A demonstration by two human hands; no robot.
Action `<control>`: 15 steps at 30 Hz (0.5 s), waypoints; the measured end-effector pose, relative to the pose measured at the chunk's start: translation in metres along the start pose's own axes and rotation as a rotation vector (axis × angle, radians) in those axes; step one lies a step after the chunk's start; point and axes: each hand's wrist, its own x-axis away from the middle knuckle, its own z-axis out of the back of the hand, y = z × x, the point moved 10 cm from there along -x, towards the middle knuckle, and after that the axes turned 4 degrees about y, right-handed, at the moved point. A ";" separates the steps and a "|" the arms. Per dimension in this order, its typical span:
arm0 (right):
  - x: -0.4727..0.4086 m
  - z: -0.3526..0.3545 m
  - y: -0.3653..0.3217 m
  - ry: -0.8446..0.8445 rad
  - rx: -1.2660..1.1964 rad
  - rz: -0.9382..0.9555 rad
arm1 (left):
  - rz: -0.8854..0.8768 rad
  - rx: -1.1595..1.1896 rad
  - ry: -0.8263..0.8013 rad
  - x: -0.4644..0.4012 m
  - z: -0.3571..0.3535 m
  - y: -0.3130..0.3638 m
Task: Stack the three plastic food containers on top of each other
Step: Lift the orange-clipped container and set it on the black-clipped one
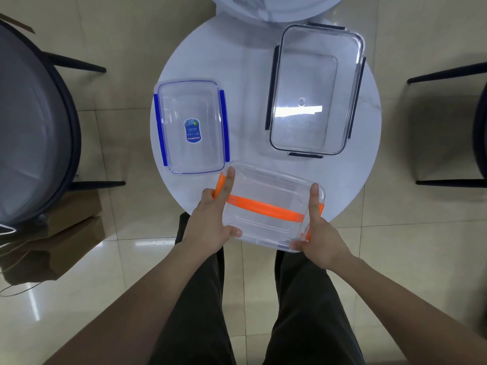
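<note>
Orange-clipped container (266, 206) (empty) between hands

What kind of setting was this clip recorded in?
Probably a café-style seating corner or office lounge, though that is a guess. A small round white table stands on glossy beige floor tiles, with dark-legged chairs on either side and brown paper bags on the floor.

The clear box with orange clips (271, 206) sits between both hands, gripped at its short ends, an orange handle lying across its lid. The smaller clear box with blue clips (191, 126), labelled on top, lies just beyond the left hand (213, 225). The large clear box with dark clips (315, 90) lies well beyond the right hand (320, 241).
</note>
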 end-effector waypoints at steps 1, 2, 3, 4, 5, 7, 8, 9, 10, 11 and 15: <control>0.001 0.001 0.000 0.003 0.005 -0.003 | -0.006 0.009 0.000 0.000 0.000 -0.001; 0.002 0.002 0.000 0.005 0.005 -0.007 | -0.009 0.021 -0.002 -0.001 0.000 -0.002; 0.003 0.002 0.001 0.007 0.002 -0.012 | -0.010 0.035 -0.003 0.000 0.000 -0.003; 0.004 0.002 0.000 0.012 -0.004 -0.014 | -0.011 0.044 -0.005 0.000 0.000 -0.003; 0.005 0.002 0.000 0.017 -0.009 -0.013 | -0.012 0.051 -0.005 0.000 0.000 -0.004; 0.007 0.002 -0.002 0.031 -0.022 -0.002 | -0.014 0.066 -0.008 0.000 0.000 -0.007; 0.010 0.003 -0.003 0.041 -0.032 0.007 | -0.014 0.075 -0.011 0.001 0.000 -0.008; 0.013 0.003 -0.005 0.047 -0.041 0.017 | -0.015 0.083 -0.017 0.002 0.001 -0.009; 0.016 0.005 -0.006 0.051 -0.045 0.027 | -0.019 0.090 -0.020 0.004 0.001 -0.009; 0.019 0.006 -0.007 0.053 -0.044 0.033 | -0.024 0.096 -0.019 0.006 0.002 -0.009; 0.030 0.012 -0.011 0.081 -0.072 0.031 | -0.053 0.121 -0.001 0.014 0.013 -0.006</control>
